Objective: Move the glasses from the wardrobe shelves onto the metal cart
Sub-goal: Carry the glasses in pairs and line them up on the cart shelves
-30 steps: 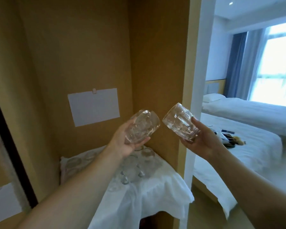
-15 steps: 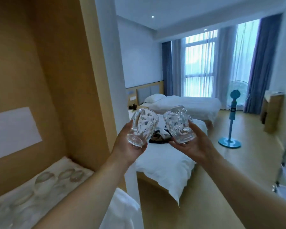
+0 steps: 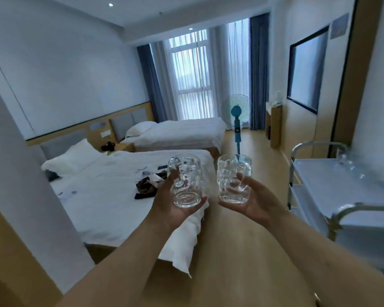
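Observation:
I hold two clear faceted glasses upright at chest height, side by side in the middle of the view. My left hand [image 3: 171, 207] grips the left glass [image 3: 185, 180] from below and behind, and my right hand [image 3: 253, 202] grips the right glass [image 3: 233, 179] the same way. The metal cart [image 3: 333, 180] stands at the right, its top shelf pale and flat, with a few clear glasses [image 3: 350, 165] blurred at its far end. The wardrobe shelves are out of view.
A white bed [image 3: 111, 196] with dark items on it lies left of my hands, a second bed [image 3: 177, 134] behind it. A teal standing fan [image 3: 237, 122] is on the wooden floor [image 3: 248, 262] ahead. A wood-and-white wall edge [image 3: 31, 229] fills the lower left.
The view has swung right, from the wardrobe shelf to the bedroom and the cart. Both glasses, tilted before, are now upright and closer to the cart.

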`<state>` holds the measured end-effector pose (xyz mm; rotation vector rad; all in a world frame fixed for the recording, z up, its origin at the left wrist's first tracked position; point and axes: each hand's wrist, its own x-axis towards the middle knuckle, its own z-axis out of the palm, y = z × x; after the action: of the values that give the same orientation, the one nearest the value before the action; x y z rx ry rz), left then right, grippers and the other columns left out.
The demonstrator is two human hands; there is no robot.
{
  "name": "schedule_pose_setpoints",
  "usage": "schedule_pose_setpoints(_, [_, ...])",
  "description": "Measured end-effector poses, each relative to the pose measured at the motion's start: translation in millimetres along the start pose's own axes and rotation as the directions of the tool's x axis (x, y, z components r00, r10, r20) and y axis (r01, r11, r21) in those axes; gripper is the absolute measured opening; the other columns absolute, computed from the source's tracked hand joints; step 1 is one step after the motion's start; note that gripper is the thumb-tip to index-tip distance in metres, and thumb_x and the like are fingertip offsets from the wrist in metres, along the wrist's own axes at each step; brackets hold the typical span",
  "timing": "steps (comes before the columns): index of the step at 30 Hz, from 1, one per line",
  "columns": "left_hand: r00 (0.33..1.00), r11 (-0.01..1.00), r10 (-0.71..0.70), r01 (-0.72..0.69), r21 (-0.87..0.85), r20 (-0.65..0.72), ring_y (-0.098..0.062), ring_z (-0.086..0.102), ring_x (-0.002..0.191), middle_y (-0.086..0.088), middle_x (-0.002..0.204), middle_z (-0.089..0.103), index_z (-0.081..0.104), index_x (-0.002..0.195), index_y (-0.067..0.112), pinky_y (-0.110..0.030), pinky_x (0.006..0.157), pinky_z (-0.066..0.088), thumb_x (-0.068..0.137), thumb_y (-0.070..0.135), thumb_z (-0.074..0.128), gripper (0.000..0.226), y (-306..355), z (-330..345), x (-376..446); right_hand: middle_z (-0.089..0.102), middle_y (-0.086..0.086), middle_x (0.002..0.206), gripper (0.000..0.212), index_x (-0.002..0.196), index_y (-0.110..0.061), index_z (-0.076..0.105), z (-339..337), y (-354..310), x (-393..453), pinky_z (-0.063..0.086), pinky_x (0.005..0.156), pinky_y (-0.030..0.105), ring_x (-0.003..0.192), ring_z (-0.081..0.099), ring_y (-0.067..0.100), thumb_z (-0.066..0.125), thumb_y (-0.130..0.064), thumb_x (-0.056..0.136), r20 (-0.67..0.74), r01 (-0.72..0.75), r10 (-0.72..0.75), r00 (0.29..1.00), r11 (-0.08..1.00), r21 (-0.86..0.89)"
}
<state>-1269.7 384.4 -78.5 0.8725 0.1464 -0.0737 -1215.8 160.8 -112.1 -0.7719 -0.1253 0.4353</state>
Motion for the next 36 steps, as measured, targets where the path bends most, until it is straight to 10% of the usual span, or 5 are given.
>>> schedule_pose_setpoints(4, [0.998,0.998,-0.062,0.061,0.009,0.023,-0.032,0.071,0.093,-0.016,0.101,0.076,0.082,0.093,0.006,-0.056,0.104,0.045,0.072,0.04,0.08,0.041,-23.3,19.7,39.6,0.076,0.019,0.098,0.036,0.086,-0.017,0.082,-32.4,-21.6,14.2,0.049,0.097,0.067,0.091,0.074,0.04,0.096,-0.023,0.054,0.016,0.004,-0.003,1.0,0.998,-0.06])
schedule_pose_setpoints(7, [0.988,0.989,-0.136,0.14,-0.041,0.077,-0.028,0.069,0.093,-0.012,0.105,0.073,0.077,0.11,0.006,-0.046,0.095,0.053,0.086,0.037,0.07,0.039,-38.9,28.2,67.6,0.075,0.018,0.104,0.058,0.083,-0.016,0.082,-58.9,-32.2,24.3,0.054,0.093,0.057,0.091,0.075,0.034,0.104,-0.027,0.03,0.02,-0.008,0.009,1.0,0.998,-0.067])
schedule_pose_setpoints(12, [0.953,0.97,-0.226,0.239,-0.038,0.203,-0.032,0.049,0.129,-0.013,0.145,0.049,0.047,0.151,0.009,-0.049,0.118,0.034,0.085,0.036,0.076,0.076,-59.8,23.6,112.4,0.069,0.02,0.123,0.081,0.12,-0.008,0.073,-102.3,-41.6,39.4,0.054,0.094,0.059,0.108,0.069,0.038,0.102,-0.025,0.045,0.025,-0.034,0.035,0.999,0.998,-0.056])
schedule_pose_setpoints(24, [0.845,0.888,-0.446,0.458,0.029,0.295,-0.022,0.061,0.093,-0.004,0.105,0.062,0.065,0.117,0.013,-0.035,0.105,0.041,0.074,0.029,0.087,0.05,-113.8,62.4,249.6,0.049,0.024,0.148,0.079,0.146,-0.009,0.051,-182.4,-72.9,72.3,0.045,0.101,0.068,0.125,0.057,0.046,0.082,-0.015,0.074,-0.297,0.061,-0.062,0.953,0.998,-0.014])
schedule_pose_setpoints(36, [0.572,0.787,-0.611,0.513,0.343,0.547,-0.021,0.061,0.079,-0.005,0.095,0.058,0.068,0.107,0.012,-0.036,0.074,0.053,0.086,0.039,0.076,0.035,-130.7,106.4,420.7,0.056,0.023,0.141,0.054,0.14,-0.005,0.057,-233.0,-116.8,153.4,0.047,0.1,0.067,0.121,0.06,0.047,0.07,-0.026,0.092,-0.569,0.226,-0.203,0.797,0.974,-0.031])
